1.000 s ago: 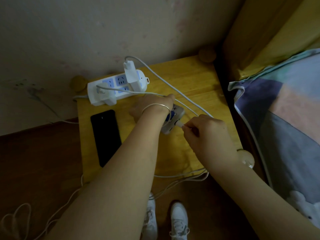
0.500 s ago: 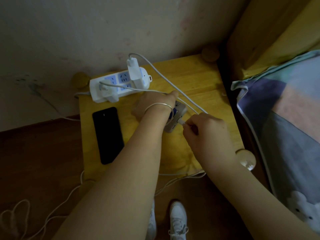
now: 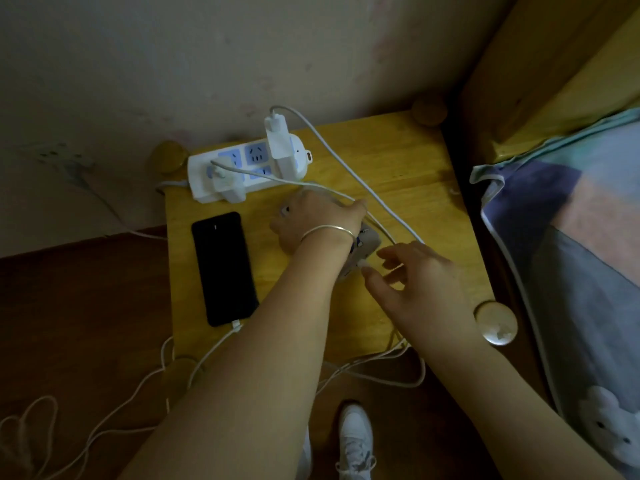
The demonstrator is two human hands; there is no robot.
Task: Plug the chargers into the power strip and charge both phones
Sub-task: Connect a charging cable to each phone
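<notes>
Second phone [image 3: 363,251], the one w/ the patterned case, lies on the yellow nightstand [image 3: 398,161] right of centre, mostly hidden under the left hand [image 3: 318,220], which is clamped over it, fingers curled round its far edge. A white connector [image 3: 363,263] sits at the phone's near end; looks seated, but can't tell for sure in this dim light. Right hand [image 3: 419,275] hangs just beside that end, fingers spread loose, gripping nothing.

Black phone [image 3: 223,268] lies flat to the left, apart from the hands, w/ a cable plug [image 3: 236,324] already in its bottom edge and the lead dropping off the table front.

Behind both, the white power strip [image 3: 249,168] sits vs. the wall, w/ two charger bricks in it: one at the left end [image 3: 227,183], one tall at the right end [image 3: 280,147]. Cables run from each toward the phones.

My read: chargers in, black phone hooked up, second phone at or just past plugging in. What's left is prob. a check that the connector is fully home, then letting go. No charging screen visible on either.

Bed w/ a patchwork quilt [image 3: 571,254] to the right, loose cord on the floor.
</notes>
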